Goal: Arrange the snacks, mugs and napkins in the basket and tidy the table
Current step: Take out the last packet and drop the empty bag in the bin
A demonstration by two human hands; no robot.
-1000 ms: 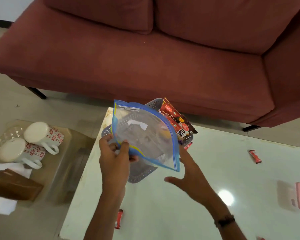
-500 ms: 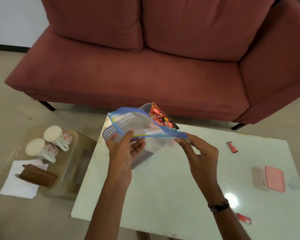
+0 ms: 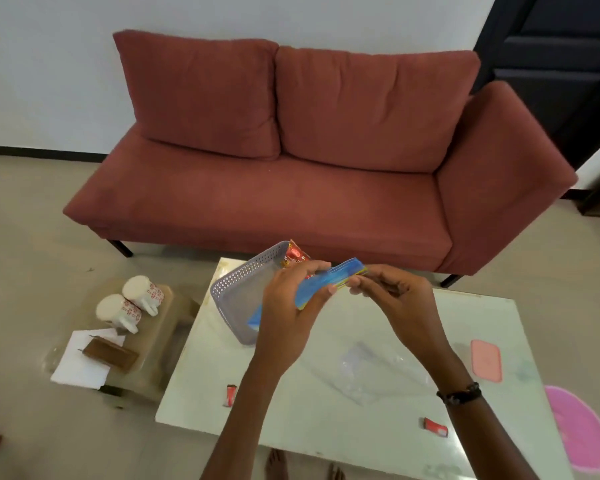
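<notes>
My left hand point(image 3: 291, 306) and my right hand point(image 3: 392, 299) both pinch a blue-edged zip bag point(image 3: 329, 280), held flat above the white table point(image 3: 326, 403). Behind the hands a grey perforated basket point(image 3: 238, 294) stands on the table's far left, with a red snack packet point(image 3: 297, 255) sticking out of its far end. Two small red snack bars lie on the table, one point(image 3: 230, 394) near the left edge and one point(image 3: 435, 426) near the front. Two white mugs with red flowers point(image 3: 129, 303) lie on a low glass side table point(image 3: 146, 375), next to white napkins point(image 3: 84, 362) under a brown holder point(image 3: 110, 353).
A red sofa point(image 3: 291, 185) stands behind the table. A pink lid point(image 3: 485, 360) lies at the table's right, and a pink round plate point(image 3: 579, 427) overhangs the right edge. A clear plastic sheet point(image 3: 371, 368) lies mid-table. My bare feet point(image 3: 302, 467) show below the front edge.
The bag has gone from held upright and open to flattened between both hands. My right hand rose from the table and took hold of it. The view pulled back.
</notes>
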